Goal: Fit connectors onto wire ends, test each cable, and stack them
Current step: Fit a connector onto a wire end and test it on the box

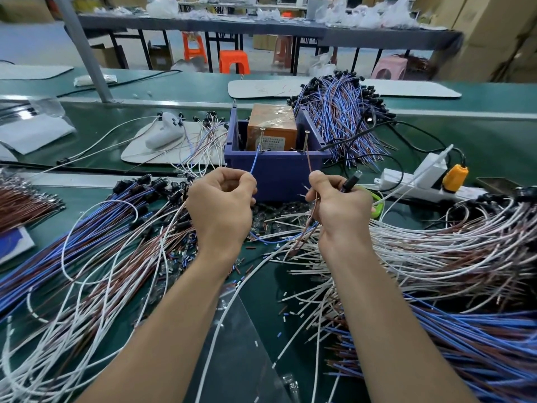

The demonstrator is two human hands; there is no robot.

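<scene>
My left hand (222,203) pinches a blue wire (255,162) whose tip reaches up to a screw post on the orange test box (271,126). My right hand (338,203) pinches a brown wire (309,162) that rises to the other screw post, and also holds a black connector with a clear LED tip (350,181). The box sits inside a blue plastic bin (276,170). Both wires loop down between my wrists.
Piles of blue, brown and white cables lie left (96,242) and right (450,242). A finished bundle with black connectors (340,117) lies behind the bin. A white power strip (430,184) with an orange plug stands right. Cut wire scraps litter the green mat.
</scene>
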